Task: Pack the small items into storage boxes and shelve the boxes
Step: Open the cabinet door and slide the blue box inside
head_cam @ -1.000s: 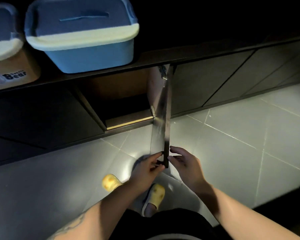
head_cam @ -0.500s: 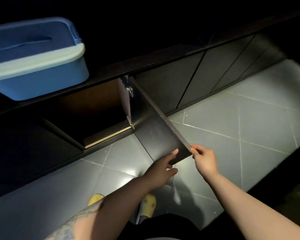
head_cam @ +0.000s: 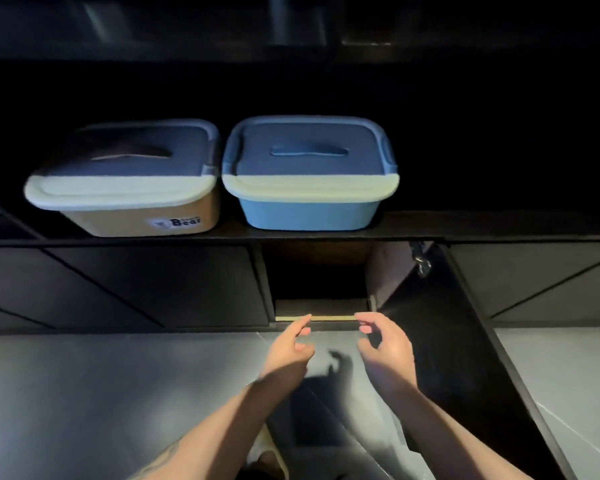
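Two lidded storage boxes stand side by side on a dark ledge point(head_cam: 465, 233): a tan box point(head_cam: 142, 218) with a "Bear" sticker on the left and a blue box point(head_cam: 307, 213) on the right. Below the blue box a low cabinet compartment point(head_cam: 317, 285) is open, its dark door point(head_cam: 440, 327) swung out to the right. My left hand point(head_cam: 288, 348) and my right hand point(head_cam: 385, 344) hover in front of the opening, fingers loosely curled, holding nothing and touching nothing.
Closed dark cabinet fronts point(head_cam: 118, 285) run left and right of the opening. The grey tiled floor point(head_cam: 101, 393) spreads below. The open door juts over the floor on the right. A foot in a light slipper point(head_cam: 267, 455) shows between my arms.
Both hands have let go of the cabinet door, which has swung wide open to the right. My view has turned to face the cabinet, bringing both boxes into sight.
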{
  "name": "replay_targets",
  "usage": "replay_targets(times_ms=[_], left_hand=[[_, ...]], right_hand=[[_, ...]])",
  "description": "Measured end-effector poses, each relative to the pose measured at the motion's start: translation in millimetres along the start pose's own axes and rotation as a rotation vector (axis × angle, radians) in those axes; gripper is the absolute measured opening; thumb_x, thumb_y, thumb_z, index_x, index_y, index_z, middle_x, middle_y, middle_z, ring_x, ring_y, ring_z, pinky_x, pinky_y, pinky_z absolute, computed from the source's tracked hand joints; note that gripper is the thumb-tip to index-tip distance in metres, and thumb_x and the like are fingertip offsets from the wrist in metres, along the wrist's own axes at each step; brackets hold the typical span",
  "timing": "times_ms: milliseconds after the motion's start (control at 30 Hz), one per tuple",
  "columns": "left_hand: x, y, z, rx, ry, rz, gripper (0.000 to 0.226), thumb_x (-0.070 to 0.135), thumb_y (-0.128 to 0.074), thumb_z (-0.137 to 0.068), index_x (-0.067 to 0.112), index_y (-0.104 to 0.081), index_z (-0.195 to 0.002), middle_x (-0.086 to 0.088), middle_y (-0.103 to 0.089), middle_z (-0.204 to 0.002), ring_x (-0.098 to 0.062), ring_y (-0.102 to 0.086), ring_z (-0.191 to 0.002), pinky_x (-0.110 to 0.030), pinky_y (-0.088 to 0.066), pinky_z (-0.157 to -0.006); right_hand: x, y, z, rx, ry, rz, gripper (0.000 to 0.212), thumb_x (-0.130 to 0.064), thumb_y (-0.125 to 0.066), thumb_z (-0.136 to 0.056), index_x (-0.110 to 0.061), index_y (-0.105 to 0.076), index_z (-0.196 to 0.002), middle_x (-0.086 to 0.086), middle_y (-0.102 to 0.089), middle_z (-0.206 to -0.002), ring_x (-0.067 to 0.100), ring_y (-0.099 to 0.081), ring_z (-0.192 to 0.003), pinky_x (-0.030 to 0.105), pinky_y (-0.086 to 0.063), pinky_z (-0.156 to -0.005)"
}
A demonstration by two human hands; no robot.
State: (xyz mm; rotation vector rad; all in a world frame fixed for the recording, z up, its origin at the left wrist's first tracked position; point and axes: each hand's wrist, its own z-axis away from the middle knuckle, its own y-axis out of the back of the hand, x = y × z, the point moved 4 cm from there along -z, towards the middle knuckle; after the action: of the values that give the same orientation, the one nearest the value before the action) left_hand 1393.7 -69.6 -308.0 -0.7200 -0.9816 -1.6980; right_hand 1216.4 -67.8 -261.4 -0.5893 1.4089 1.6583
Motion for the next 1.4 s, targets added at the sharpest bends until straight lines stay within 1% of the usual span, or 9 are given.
replay_targets(times_ms=[100,200,333,567,800,967,1100,1233,1400], left_hand=[[4.2,53.5,-16.9,0.094,-0.024,-0.013,0.058,-0.002,-0.051,-0.085,0.023,-0.046,-0.137,0.000,-0.058,-0.124,-0.001,-0.058,-0.079,-0.010,-0.043,-0.076],[4.6,96.8,-36.1,0.167,-0.027,0.002,0.056,-0.003,-0.052,-0.087,0.018,-0.045,-0.139,-0.005,-0.057,-0.128,-0.014,-0.060,-0.096,-0.021,-0.044,-0.090],[7.2,127.5,-56.3,0.224,0.017,-0.026,0.055,0.006,-0.056,-0.090,0.018,-0.042,-0.141,-0.004,-0.046,-0.142,-0.018,-0.048,-0.126,-0.029,-0.035,-0.108],[21.1,128.2,-76.8,0.405,0.040,0.032,0.041,0.009,-0.058,-0.090,0.019,-0.055,-0.130,-0.004,-0.048,-0.141,-0.017,-0.046,-0.127,-0.026,-0.033,-0.108],[12.5,114.6,-68.7,0.611,0.132,0.093,0.045,0.016,-0.064,-0.087,0.027,-0.055,-0.130,0.008,-0.052,-0.134,-0.008,-0.046,-0.125,-0.006,-0.026,-0.091],[-3.8,107.0,-49.5,0.636,0.194,0.154,0.052,0.028,-0.061,-0.090,0.028,-0.044,-0.139,0.002,-0.050,-0.139,-0.008,-0.043,-0.128,-0.016,-0.031,-0.097],[-21.8,101.2,-24.5,0.686,0.189,0.363,0.053,0.030,-0.060,-0.091,0.026,-0.041,-0.140,0.007,-0.058,-0.117,0.026,-0.052,-0.084,0.003,-0.037,-0.064],[-56.1,109.2,15.8,0.761,0.195,0.457,0.046,0.029,-0.056,-0.093,0.025,-0.045,-0.138,0.004,-0.056,-0.129,-0.004,-0.053,-0.117,-0.008,-0.041,-0.080],[-102.8,134.6,75.3,0.766,0.156,0.539,0.039,0.020,-0.056,-0.093,0.015,-0.053,-0.131,0.002,-0.062,-0.122,-0.004,-0.056,-0.114,-0.009,-0.047,-0.085]], right_hand=[[-41.4,-57.1,-28.2,-0.200,0.043,-0.014,0.043,0.005,-0.057,-0.077,-0.024,-0.066,-0.108,-0.007,-0.068,-0.104,0.006,-0.062,-0.097,0.025,-0.047,-0.095],[-68.5,-106.2,-55.4,-0.363,0.065,0.015,0.049,0.003,-0.058,-0.081,-0.019,-0.062,-0.124,-0.002,-0.066,-0.119,0.009,-0.060,-0.111,0.019,-0.041,-0.100],[-97.8,-145.7,-88.5,-0.486,-0.060,-0.082,0.055,-0.004,-0.059,-0.091,-0.017,-0.044,-0.143,0.003,-0.049,-0.142,0.016,-0.046,-0.131,0.027,-0.033,-0.110],[-107.7,-184.3,-151.0,-0.571,-0.538,-0.295,0.064,-0.014,-0.059,-0.095,-0.020,-0.028,-0.150,0.008,-0.039,-0.151,0.027,-0.041,-0.135,0.036,-0.036,-0.104],[-94.3,-196.0,-169.4,-0.592,-0.265,-0.127,0.049,-0.008,-0.055,-0.095,-0.010,-0.043,-0.143,0.009,-0.049,-0.143,0.026,-0.046,-0.131,0.030,-0.035,-0.098],[-81.7,-181.2,-149.7,-0.602,-0.037,0.012,0.028,-0.028,-0.056,-0.096,-0.018,-0.058,-0.122,0.003,-0.063,-0.121,0.020,-0.058,-0.110,0.024,-0.045,-0.076],[-76.9,-178.4,-106.0,-0.743,0.114,0.186,0.033,-0.047,-0.049,-0.096,-0.021,-0.063,-0.110,-0.002,-0.066,-0.102,0.015,-0.061,-0.096,0.027,-0.048,-0.074],[-79.5,-190.5,-56.0,-0.816,0.217,0.283,0.022,-0.041,-0.054,-0.095,-0.023,-0.065,-0.095,-0.009,-0.065,-0.080,0.003,-0.061,-0.075,0.013,-0.042,-0.059],[-83.6,-220.6,16.2,-0.976,0.210,0.346,0.025,-0.034,-0.060,-0.093,-0.014,-0.074,-0.091,0.001,-0.070,-0.079,0.011,-0.062,-0.073,0.022,-0.046,-0.063]])
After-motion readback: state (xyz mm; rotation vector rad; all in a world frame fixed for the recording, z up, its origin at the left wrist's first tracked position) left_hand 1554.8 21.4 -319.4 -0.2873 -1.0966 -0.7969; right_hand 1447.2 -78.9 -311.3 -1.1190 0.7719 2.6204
